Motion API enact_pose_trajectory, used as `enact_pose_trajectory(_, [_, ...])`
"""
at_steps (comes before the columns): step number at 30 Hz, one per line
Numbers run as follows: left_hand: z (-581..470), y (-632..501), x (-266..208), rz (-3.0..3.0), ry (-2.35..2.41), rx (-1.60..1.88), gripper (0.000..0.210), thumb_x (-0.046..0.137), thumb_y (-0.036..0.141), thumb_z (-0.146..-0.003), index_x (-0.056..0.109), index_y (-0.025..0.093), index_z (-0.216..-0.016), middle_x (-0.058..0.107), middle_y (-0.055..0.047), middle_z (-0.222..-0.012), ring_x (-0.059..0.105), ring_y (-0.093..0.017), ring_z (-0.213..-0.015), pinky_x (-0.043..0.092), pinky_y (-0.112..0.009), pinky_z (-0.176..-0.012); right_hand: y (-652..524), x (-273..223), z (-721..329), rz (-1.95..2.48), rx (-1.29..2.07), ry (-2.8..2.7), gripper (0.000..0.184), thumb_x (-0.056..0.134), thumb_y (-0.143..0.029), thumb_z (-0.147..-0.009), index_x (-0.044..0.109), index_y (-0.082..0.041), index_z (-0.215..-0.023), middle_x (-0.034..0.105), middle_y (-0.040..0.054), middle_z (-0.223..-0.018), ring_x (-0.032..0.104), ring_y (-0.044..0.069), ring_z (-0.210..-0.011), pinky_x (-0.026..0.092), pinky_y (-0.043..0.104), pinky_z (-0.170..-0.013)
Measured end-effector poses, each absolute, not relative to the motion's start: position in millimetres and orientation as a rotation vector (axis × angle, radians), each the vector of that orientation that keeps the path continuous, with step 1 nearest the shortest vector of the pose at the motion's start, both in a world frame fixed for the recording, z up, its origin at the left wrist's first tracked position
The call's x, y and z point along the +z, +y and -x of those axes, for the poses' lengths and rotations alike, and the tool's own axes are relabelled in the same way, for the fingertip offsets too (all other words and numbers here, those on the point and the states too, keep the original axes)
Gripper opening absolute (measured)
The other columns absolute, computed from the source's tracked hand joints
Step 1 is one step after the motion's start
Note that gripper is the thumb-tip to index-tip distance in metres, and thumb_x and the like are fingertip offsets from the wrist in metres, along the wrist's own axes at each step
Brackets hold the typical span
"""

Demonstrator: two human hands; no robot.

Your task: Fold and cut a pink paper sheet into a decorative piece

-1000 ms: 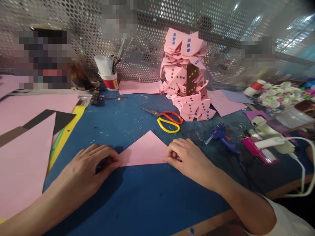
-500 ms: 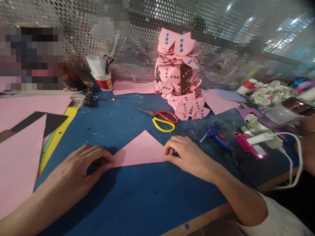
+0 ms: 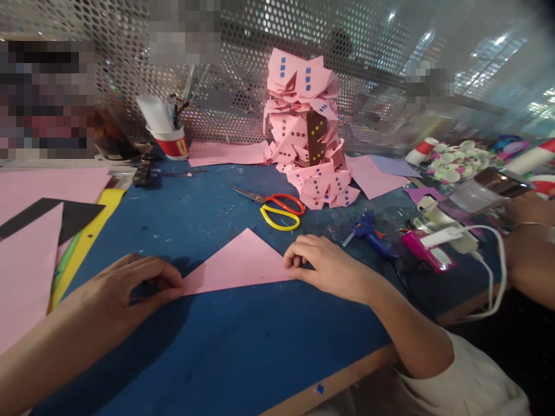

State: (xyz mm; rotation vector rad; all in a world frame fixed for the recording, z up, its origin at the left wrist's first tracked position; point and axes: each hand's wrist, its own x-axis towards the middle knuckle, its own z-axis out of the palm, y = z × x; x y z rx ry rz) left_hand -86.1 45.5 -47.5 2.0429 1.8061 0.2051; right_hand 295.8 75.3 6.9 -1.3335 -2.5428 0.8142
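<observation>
A pink paper triangle [image 3: 243, 263] lies on the blue tabletop [image 3: 225, 346], its peak pointing away from me and its long straight edge toward me. My left hand [image 3: 145, 283] pinches its left corner between thumb and fingers. At the right corner, my right hand [image 3: 314, 260] grips the paper with curled fingers. Just beyond the peak rest scissors [image 3: 281, 211] with one red and one yellow handle, blades pointing left. A blue glue gun [image 3: 370, 234] lies to the right of my right hand.
Behind the scissors stands a tall pink folded-paper stack [image 3: 303, 127] with small coloured squares. Coloured sheets [image 3: 30, 260] lie at left. A red-and-white cup [image 3: 171, 141] holds brushes. At right are a magenta device [image 3: 427, 251], a white cable [image 3: 503, 266] and another person's arm [image 3: 531, 260].
The view has shifted slightly, so most things sit a little further left. Both hands keep hold of the triangle's corners; the left one has drawn slightly outward along with its corner.
</observation>
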Motion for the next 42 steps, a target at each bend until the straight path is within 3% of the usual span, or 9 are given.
enact_pose_trajectory(6, [101,53,-53,-1.985,1.813,0.176,0.049,0.062,0.076,-0.071,0.075,0.032,-0.090,0.070,-0.002,-0.098,0.064,-0.026,-0.092,0.052,-0.034,-0.081,78,9,-300,1.322,0.892,-2.564,0.004,0.065,-0.024,-0.094,0.066,-0.026,-0.097,0.066,-0.0006,-0.100,0.057,0.017,-0.097,0.039,0.032,-0.087])
enact_pose_trajectory(11, [84,44,-34,-2.059,1.763,0.285,0.041,0.057,0.066,-0.084,0.074,0.029,-0.092,0.070,-0.001,-0.094,0.063,-0.023,-0.089,0.050,-0.032,-0.082,79,11,-302,1.312,0.892,-2.577,0.006,0.063,-0.023,-0.094,0.066,-0.026,-0.098,0.065,-0.0009,-0.101,0.057,0.016,-0.098,0.041,0.031,-0.087])
enact_pose_trajectory(15, [75,40,-24,-2.072,1.726,0.317,0.040,0.056,0.064,-0.085,0.072,0.028,-0.086,0.070,-0.001,-0.088,0.063,-0.023,-0.086,0.049,-0.030,-0.077,79,10,-302,1.311,0.874,-2.589,0.007,0.064,-0.022,-0.094,0.067,-0.026,-0.099,0.066,0.0000,-0.101,0.057,0.017,-0.098,0.041,0.032,-0.087])
enact_pose_trajectory(24, [88,49,-26,-2.032,1.608,0.211,0.037,0.060,0.059,-0.086,0.072,0.026,-0.094,0.072,-0.001,-0.097,0.065,-0.023,-0.091,0.052,-0.029,-0.079,79,8,-302,1.298,0.883,-2.579,0.008,0.062,-0.020,-0.094,0.066,-0.026,-0.098,0.065,-0.0011,-0.100,0.057,0.016,-0.097,0.041,0.031,-0.086])
enact_pose_trajectory(29, [71,33,-26,-2.240,1.468,0.427,0.027,0.046,0.036,-0.100,0.071,0.028,-0.102,0.068,-0.002,-0.111,0.064,-0.018,-0.099,0.049,-0.025,-0.086,79,9,-301,1.300,0.864,-2.591,0.008,0.063,-0.019,-0.094,0.065,-0.026,-0.098,0.065,-0.0006,-0.100,0.057,0.017,-0.097,0.041,0.032,-0.086])
enact_pose_trajectory(32, [60,23,-24,-2.486,1.351,0.557,0.031,0.042,0.023,-0.099,0.071,0.031,-0.109,0.069,0.000,-0.111,0.066,-0.016,-0.098,0.049,-0.023,-0.086,79,11,-300,1.319,0.862,-2.595,0.008,0.062,-0.020,-0.094,0.066,-0.026,-0.098,0.065,0.0003,-0.101,0.057,0.018,-0.097,0.041,0.033,-0.086])
enact_pose_trajectory(36, [50,13,-22,-2.674,1.335,0.594,0.028,0.045,0.018,-0.096,0.067,0.028,-0.110,0.069,-0.002,-0.110,0.067,-0.017,-0.096,0.049,-0.026,-0.088,77,12,-299,1.327,0.863,-2.589,0.007,0.062,-0.021,-0.094,0.066,-0.027,-0.097,0.065,-0.0008,-0.101,0.057,0.017,-0.097,0.040,0.033,-0.087])
enact_pose_trajectory(42, [37,3,-31,-2.658,1.458,0.612,0.024,0.048,0.031,-0.099,0.065,0.027,-0.116,0.068,-0.006,-0.108,0.066,-0.024,-0.096,0.052,-0.038,-0.087,76,13,-299,1.323,0.832,-2.600,0.007,0.061,-0.021,-0.094,0.066,-0.026,-0.098,0.066,-0.0003,-0.102,0.058,0.018,-0.099,0.039,0.035,-0.089])
